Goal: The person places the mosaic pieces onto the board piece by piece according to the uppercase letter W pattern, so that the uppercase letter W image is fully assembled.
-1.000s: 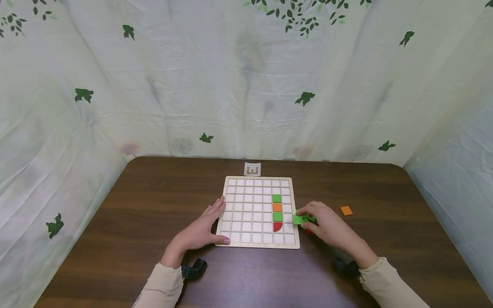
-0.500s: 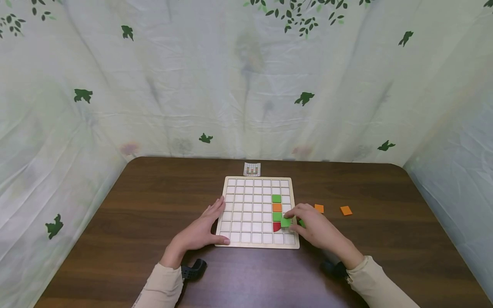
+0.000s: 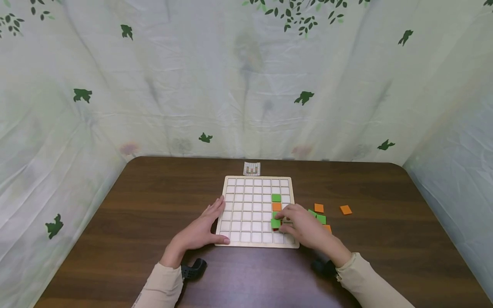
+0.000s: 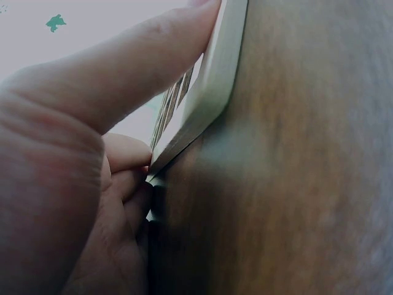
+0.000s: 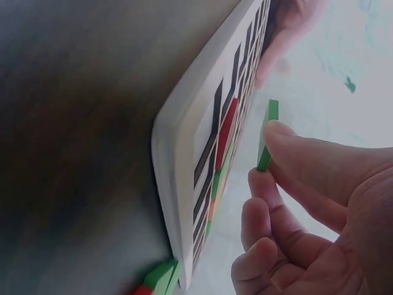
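A wooden grid board [image 3: 248, 244] with white squares lies on the table. My left hand [image 3: 200, 229] rests at its left side, the thumb on the near left corner and the fingers fairly straight along the edge. My right hand [image 3: 304, 226] pinches a green square tile [image 5: 268, 135] between thumb and fingers, held above the board's surface in the right wrist view. Below that tile, a red rounded piece [image 5: 227, 135] sits in the grid, mostly hidden in the head view. In the same column lie an orange tile [image 3: 276, 207] and a green tile [image 3: 276, 197].
Loose pieces lie right of the board, among them a green tile [image 3: 321, 219] and an orange tile [image 3: 319, 208]; another orange tile [image 3: 345, 210] lies farther right. A small printed card [image 3: 252, 169] lies behind the board. A patterned curtain [image 3: 173, 85] hangs beyond the table [image 3: 161, 184].
My right hand has carried the green tile leftward from the loose pieces to over the red piece's column, uncovering the loose tiles at the right. My left hand has stayed in place.
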Available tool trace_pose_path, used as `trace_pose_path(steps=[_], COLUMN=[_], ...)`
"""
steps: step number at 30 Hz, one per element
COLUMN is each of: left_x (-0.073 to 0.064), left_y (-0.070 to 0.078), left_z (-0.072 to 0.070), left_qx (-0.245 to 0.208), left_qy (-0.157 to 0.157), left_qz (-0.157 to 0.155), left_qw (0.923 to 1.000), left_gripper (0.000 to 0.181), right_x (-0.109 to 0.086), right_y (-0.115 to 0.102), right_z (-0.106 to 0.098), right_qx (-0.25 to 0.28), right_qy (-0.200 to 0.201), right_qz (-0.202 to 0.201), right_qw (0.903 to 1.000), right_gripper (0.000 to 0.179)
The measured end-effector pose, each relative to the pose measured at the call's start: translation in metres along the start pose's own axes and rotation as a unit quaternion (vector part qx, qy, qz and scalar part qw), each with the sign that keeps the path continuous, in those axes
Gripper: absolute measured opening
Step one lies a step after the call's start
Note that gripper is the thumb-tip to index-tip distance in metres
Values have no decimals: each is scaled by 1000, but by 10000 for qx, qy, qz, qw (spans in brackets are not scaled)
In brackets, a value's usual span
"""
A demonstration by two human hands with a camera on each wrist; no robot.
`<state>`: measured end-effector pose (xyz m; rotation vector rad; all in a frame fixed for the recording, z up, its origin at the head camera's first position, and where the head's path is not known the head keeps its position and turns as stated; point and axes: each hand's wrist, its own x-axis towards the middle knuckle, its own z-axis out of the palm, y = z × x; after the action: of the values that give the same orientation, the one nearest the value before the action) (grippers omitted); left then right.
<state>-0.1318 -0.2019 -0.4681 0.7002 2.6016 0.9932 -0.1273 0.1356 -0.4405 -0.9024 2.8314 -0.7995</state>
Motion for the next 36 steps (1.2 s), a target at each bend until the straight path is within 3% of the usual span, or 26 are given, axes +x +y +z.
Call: trace_pose_path(steps=[23, 36], left_x=[2, 1], left_y=[-2, -2], left_z=[0, 0], left_qx=[31, 4], left_qy=[-17, -2], left_qz=[36, 52], left_qw=[10000, 10000], left_gripper=[112, 111], right_x=[17, 18], right_y=[-7, -12], right_z=[11, 12], right_qx=[-214, -153], right_qy=[-209, -300], right_qz=[-290, -250], right_qw=[9991, 9991], right_gripper=[20, 22])
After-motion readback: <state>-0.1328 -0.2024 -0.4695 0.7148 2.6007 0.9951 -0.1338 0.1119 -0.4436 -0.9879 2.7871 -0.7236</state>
